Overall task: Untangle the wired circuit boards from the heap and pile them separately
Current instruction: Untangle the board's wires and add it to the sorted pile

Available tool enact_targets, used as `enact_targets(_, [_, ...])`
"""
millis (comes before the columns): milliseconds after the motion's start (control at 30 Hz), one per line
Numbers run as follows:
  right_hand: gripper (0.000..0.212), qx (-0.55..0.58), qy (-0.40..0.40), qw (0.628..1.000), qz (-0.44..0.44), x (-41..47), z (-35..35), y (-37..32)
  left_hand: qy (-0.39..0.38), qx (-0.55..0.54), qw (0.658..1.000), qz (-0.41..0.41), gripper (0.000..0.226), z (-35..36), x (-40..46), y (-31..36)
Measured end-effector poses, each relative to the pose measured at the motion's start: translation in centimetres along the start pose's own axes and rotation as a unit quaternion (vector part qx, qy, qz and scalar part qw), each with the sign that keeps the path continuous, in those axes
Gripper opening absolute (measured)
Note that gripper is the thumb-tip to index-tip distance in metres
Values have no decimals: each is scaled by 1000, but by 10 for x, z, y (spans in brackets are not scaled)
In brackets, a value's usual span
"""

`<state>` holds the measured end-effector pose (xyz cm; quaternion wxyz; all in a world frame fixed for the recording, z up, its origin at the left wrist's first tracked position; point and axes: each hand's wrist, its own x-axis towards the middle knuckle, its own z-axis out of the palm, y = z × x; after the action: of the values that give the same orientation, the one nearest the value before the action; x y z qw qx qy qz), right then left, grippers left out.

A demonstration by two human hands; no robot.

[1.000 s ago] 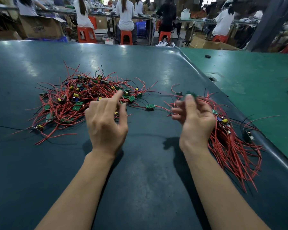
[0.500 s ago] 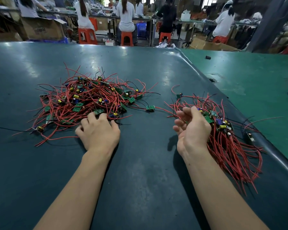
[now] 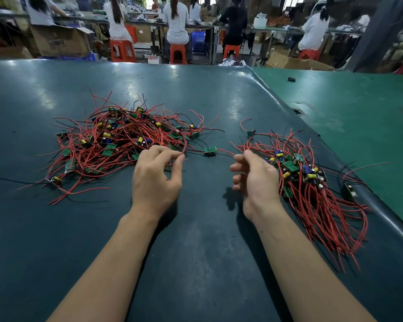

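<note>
The tangled heap (image 3: 126,140) of small green circuit boards with red and black wires lies left of centre on the dark mat (image 3: 196,252). My left hand (image 3: 157,177) is at the heap's near right edge; thumb and forefinger pinch a red wire (image 3: 185,145) that curves up out of the heap. One wired board (image 3: 210,151) lies alone between the two hands. The separate pile (image 3: 312,182) of boards, wires trailing toward me, lies on the right. My right hand (image 3: 254,180) hovers at that pile's left edge, fingers loosely curled, with nothing seen in them.
The mat's raised edge (image 3: 382,214) runs diagonally on the right, with a lighter green table (image 3: 358,112) beyond it. A stray board (image 3: 250,132) and a dark part (image 3: 348,190) lie near the pile. People sit on orange stools at benches behind.
My left hand lifted off the heap's front edge, moved right and pinched a red wire. My right hand came away from the right pile and shifted slightly left.
</note>
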<state>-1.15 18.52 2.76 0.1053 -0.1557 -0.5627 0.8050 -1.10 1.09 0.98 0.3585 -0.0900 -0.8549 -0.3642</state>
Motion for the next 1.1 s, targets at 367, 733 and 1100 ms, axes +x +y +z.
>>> enact_targets(367, [20, -272, -177, 940, -104, -2, 5, 22, -66, -340, 938, 21, 19, 8, -15, 23])
enact_targets(733, [16, 58, -176, 981, -51, -8, 6, 1, -165, -378, 893, -181, 32, 15, -12, 31])
enact_targets(1100, [7, -40, -132, 985, -106, -11, 9, 7, -136, -421, 860, -253, 30, 10, -4, 31])
